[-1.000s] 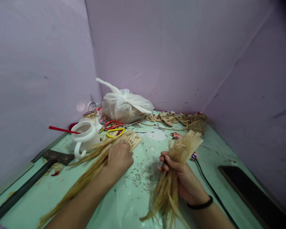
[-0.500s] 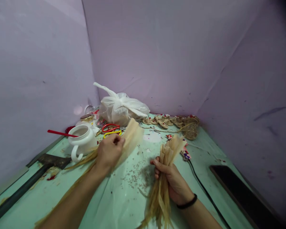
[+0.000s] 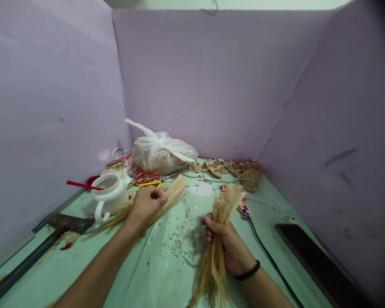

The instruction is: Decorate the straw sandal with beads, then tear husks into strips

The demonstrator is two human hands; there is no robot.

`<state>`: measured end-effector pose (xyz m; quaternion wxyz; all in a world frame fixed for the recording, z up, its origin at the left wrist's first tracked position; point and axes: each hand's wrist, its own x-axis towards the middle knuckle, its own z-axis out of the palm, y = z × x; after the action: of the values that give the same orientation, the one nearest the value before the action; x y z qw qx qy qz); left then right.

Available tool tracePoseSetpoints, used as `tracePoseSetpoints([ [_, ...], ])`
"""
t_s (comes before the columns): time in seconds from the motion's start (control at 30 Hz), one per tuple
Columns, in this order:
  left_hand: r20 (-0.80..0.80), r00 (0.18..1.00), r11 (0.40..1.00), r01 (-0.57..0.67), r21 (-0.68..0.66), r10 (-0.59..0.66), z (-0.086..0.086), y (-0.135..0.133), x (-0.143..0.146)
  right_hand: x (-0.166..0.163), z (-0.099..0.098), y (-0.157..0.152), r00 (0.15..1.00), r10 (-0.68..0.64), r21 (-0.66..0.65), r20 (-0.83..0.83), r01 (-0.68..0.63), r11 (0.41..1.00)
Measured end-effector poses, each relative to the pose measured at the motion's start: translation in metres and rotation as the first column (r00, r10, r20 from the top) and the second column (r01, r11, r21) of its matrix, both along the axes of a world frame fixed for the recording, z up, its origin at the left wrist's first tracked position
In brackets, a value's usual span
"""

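Observation:
My right hand (image 3: 224, 239) is wrapped round an upright bundle of pale dried husk strips (image 3: 223, 209), which look like corn husk. Their broad ends fan out above the fist and the thin, frayed ends hang below it. To the left, my left hand (image 3: 147, 204) has its fingers curled in a pinch at a wide dried husk strip (image 3: 176, 190). More strips (image 3: 117, 216) trail behind the left wrist, beside a white pot (image 3: 111, 194) with a handle. Part of the left hand's grip is hidden.
A red stick (image 3: 80, 185) leans in the pot. Red and yellow-handled scissors (image 3: 147, 179), a tied white plastic bag (image 3: 163, 154), twine (image 3: 250, 176) and braided pieces (image 3: 214, 168) lie behind. An axe-like tool (image 3: 64, 226) is left; a corded glue gun (image 3: 244, 207) and phone (image 3: 308, 252) right.
My left hand has lowered the wide husk strip towards the table and the other strips. My right hand still holds its bundle. The view has tilted up slightly.

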<state>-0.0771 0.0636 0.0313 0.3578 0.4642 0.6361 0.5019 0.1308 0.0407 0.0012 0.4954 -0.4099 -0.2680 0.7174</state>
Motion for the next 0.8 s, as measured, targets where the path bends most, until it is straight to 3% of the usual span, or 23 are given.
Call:
tracePoseSetpoints([
  [0.2, -0.341, 0.936, 0.993, 0.109, 0.049, -0.086, -0.009, -0.035, 0.043, -0.008, 0.0, -0.006, 1.0, -0.015, 0.037, 0.013, 0.014, 0.999],
  [0.3, -0.552, 0.795, 0.946, 0.322, 0.031, -0.252, -0.02, -0.054, 0.065, -0.014, -0.006, -0.008, 1.0, -0.013, 0.055, 0.013, 0.013, 0.998],
  [0.4, -0.554, 0.737, 0.884, 0.467, 0.002, -0.388, -0.025, -0.058, 0.071, -0.016, -0.012, -0.006, 0.998, -0.057, 0.06, 0.028, 0.056, 0.997],
  [0.57, -0.479, 0.849, 0.972, 0.229, -0.046, -0.223, -0.02, -0.041, 0.061, -0.016, -0.011, -0.005, 0.998, -0.051, 0.061, 0.035, 0.049, 0.997],
  [0.8, -0.556, 0.769, 0.947, 0.299, -0.121, -0.314, -0.015, -0.04, 0.061, -0.021, 0.001, -0.013, 0.998, 0.032, 0.15, 0.049, -0.039, 0.988],
])
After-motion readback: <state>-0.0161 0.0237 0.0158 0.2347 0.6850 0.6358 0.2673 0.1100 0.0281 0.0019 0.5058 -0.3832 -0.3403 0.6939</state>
